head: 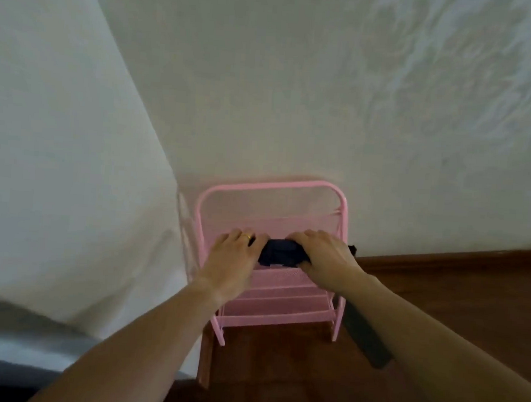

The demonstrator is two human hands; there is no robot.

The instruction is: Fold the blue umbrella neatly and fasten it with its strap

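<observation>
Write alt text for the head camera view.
Two bare hands, left hand and right hand, grip the ends of a folded dark blue fabric umbrella above a pink metal mesh rack standing against a white wall on a brown wooden floor.

Bare forearms, gold ring (247, 236) on the left hand (234, 255).
</observation>
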